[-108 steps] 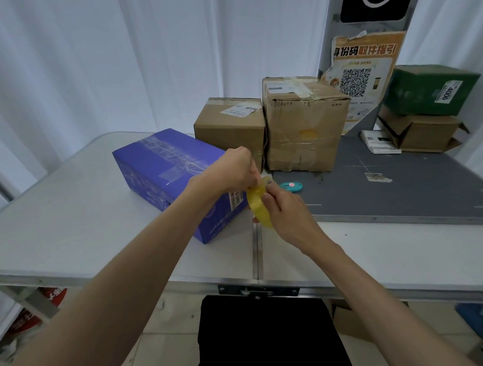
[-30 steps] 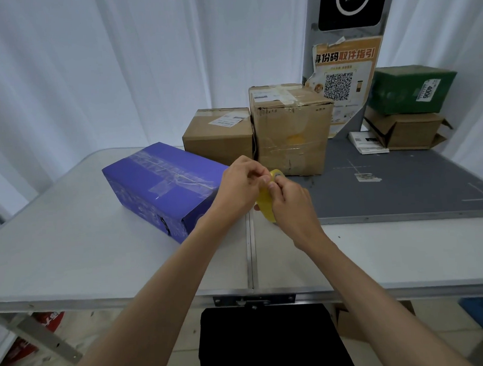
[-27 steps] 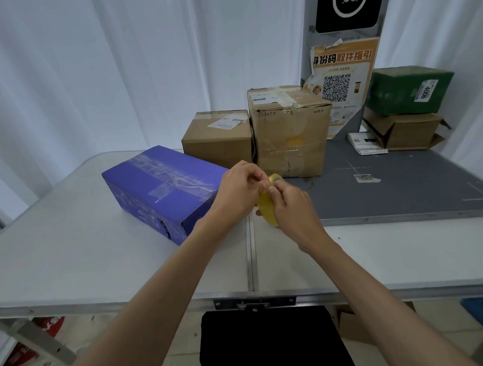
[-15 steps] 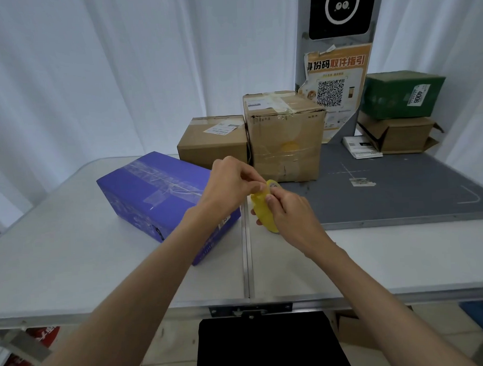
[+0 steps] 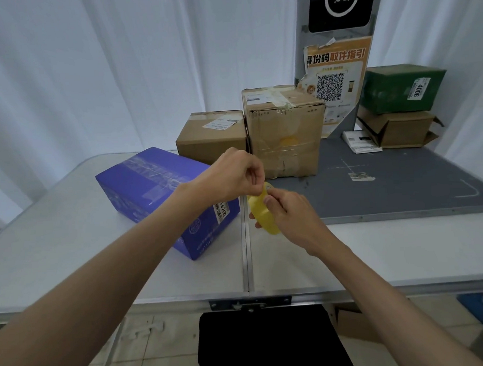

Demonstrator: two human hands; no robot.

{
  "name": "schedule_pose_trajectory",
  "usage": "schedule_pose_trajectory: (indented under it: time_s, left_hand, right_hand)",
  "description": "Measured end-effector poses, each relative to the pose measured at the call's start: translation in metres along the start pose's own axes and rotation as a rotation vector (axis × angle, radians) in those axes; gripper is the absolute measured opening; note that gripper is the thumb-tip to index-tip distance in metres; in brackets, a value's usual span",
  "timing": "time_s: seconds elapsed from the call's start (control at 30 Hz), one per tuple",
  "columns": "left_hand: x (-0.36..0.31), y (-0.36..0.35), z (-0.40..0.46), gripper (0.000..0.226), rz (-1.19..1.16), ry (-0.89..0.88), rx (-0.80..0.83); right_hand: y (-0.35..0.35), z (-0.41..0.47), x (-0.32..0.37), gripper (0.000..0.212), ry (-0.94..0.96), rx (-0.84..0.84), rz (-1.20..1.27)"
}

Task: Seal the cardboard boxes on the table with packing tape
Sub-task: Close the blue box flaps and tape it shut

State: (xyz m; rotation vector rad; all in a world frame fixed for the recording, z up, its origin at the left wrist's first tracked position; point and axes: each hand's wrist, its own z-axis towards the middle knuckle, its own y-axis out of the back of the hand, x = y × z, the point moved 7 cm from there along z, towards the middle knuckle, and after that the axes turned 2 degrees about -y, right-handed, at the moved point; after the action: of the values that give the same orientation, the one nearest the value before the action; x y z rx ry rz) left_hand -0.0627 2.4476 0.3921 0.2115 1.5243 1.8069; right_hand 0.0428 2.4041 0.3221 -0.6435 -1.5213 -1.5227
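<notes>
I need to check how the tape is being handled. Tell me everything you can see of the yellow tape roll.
The yellow tape roll is a translucent yellow ring of packing tape, held upright on edge above the white table, just right of the purple box. The right hand grips it, its fingers curled over the rim. The left hand pinches at the roll's top edge, seemingly picking at the tape's free end. Its core is hidden.
</notes>
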Motion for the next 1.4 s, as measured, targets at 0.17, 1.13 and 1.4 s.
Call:
schedule_pose_trajectory:
  time_s: [0.17, 1.13, 1.4]
  left_hand:
    - [-0.003, 0.003, -0.009, 0.007, -0.161, -0.046, -0.086]
    - [0.018, -0.008, -0.032, 0.009, -0.604, 0.176, -0.006]
    - [0.011, 0.003, -0.029, 0.030, -0.470, 0.086, -0.167]
  right_hand:
    - [0.016, 0.001, 0.002, 0.030, 0.004, -0.041, 0.115]
    - [0.001, 0.003, -0.011, 0.033, -0.070, 0.017, 0.283]
    - [-0.005, 0.001, -0.008, 0.033, -0.054, 0.049, 0.302]
